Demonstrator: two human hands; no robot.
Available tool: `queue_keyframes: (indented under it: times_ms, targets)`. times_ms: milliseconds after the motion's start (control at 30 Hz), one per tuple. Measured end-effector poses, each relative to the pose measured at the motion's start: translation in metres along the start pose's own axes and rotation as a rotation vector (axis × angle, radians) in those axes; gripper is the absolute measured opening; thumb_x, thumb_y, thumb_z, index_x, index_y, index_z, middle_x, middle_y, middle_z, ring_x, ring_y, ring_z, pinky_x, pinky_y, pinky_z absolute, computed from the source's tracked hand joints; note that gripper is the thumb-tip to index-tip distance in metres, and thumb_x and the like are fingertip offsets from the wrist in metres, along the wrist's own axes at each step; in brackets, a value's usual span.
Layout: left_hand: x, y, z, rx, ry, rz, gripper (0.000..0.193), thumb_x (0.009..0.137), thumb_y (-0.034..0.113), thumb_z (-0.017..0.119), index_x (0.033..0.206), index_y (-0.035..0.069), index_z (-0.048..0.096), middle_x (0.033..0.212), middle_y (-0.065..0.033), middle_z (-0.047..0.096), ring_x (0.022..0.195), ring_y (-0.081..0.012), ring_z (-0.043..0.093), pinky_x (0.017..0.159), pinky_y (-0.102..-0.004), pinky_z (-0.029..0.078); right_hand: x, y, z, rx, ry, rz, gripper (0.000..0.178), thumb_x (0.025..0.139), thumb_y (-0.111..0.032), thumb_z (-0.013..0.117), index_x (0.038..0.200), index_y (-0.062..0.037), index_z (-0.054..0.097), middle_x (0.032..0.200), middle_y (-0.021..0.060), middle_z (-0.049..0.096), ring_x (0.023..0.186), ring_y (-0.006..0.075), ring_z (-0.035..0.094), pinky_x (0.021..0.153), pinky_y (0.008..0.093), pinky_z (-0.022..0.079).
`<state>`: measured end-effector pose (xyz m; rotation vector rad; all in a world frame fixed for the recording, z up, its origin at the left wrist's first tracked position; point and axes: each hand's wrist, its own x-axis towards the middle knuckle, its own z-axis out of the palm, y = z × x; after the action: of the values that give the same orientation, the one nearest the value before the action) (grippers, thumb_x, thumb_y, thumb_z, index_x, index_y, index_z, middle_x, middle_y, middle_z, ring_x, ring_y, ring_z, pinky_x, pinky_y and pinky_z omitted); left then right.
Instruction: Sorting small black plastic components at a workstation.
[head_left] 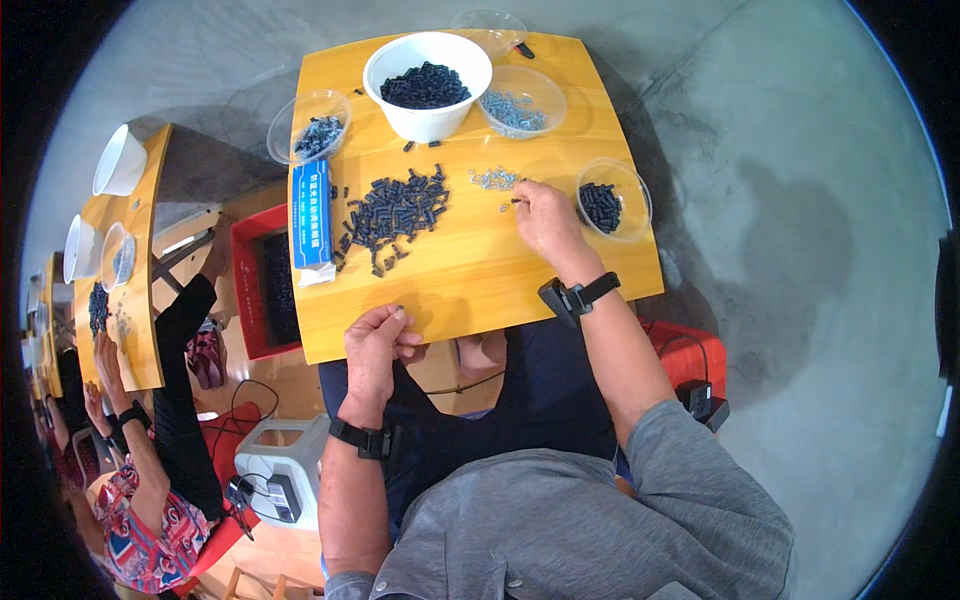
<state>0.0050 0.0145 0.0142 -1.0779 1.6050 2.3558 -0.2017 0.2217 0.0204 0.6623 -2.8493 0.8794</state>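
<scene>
My right hand (550,222) is above the right half of the yellow table, its fingers pinched together. A small black piece (517,201) sticks out at its fingertips. Just beyond those fingertips lies a small heap of silver metal pieces (492,179), perhaps screws. My left hand (374,345) is at the table's near edge with thumb and fingers closed; whatever may be between them is too small to tell. Farther in, a spread heap of short black cylindrical pieces (398,212) covers the middle left. Close by my right hand stands a clear round tub (640,200) of similar black pieces.
At the back are a white bucket (427,122) of black pieces and a clear tub (550,100) of silver pieces. Another clear tub (280,140) and a blue box (312,215) line the left edge. A red crate (245,290) stands below. Another person (150,490) works at left.
</scene>
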Motion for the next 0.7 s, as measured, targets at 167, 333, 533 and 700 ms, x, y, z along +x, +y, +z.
queue_keyframes:
  times_ms: [167, 333, 533, 700]
  targets:
    - [-0.0010, 0.0013, 0.0016, -0.003, 0.013, -0.001, 0.016, 0.091, 0.013, 0.058, 0.100, 0.000, 0.059, 0.084, -0.0059, 0.064, 0.062, -0.0117, 0.062, 0.052, -0.0211, 0.048, -0.0085, 0.0007, 0.0055, 0.028, -0.029, -0.027, 0.009, 0.079, -0.005, 0.054, 0.084, -0.0010, 0.061, 0.083, 0.0235, 0.062, 0.081, 0.0414, 0.060, 0.072, 0.0484, 0.048]
    - [0.0011, -0.0021, -0.0006, -0.013, 0.008, 0.001, 0.015, 0.091, 0.013, 0.058, 0.100, 0.001, 0.059, 0.084, -0.0063, 0.064, 0.062, -0.0120, 0.062, 0.052, -0.0211, 0.047, -0.0087, -0.0082, 0.0037, -0.010, -0.046, -0.050, 0.008, 0.080, -0.006, 0.055, 0.083, -0.0024, 0.061, 0.083, 0.0210, 0.061, 0.081, 0.0399, 0.059, 0.071, 0.0477, 0.047]
    - [-0.0002, -0.0005, 0.0006, -0.057, 0.014, 0.003, 0.016, 0.088, 0.011, 0.060, 0.098, -0.001, 0.062, 0.084, -0.0081, 0.066, 0.060, -0.0118, 0.063, 0.050, -0.0214, 0.049, -0.0093, -0.0074, 0.0065, -0.038, -0.087, -0.064, 0.008, 0.081, -0.008, 0.056, 0.083, -0.0042, 0.062, 0.081, 0.0202, 0.059, 0.081, 0.0391, 0.059, 0.070, 0.0476, 0.047]
    - [-0.0007, 0.0008, 0.0011, -0.047, 0.018, -0.003, 0.016, 0.088, 0.011, 0.060, 0.097, -0.002, 0.062, 0.084, -0.0081, 0.066, 0.060, -0.0118, 0.062, 0.050, -0.0216, 0.049, -0.0086, -0.0079, 0.0102, -0.088, -0.095, -0.086, 0.007, 0.081, -0.007, 0.054, 0.079, -0.0029, 0.059, 0.080, 0.0202, 0.059, 0.078, 0.0400, 0.060, 0.068, 0.0484, 0.048]
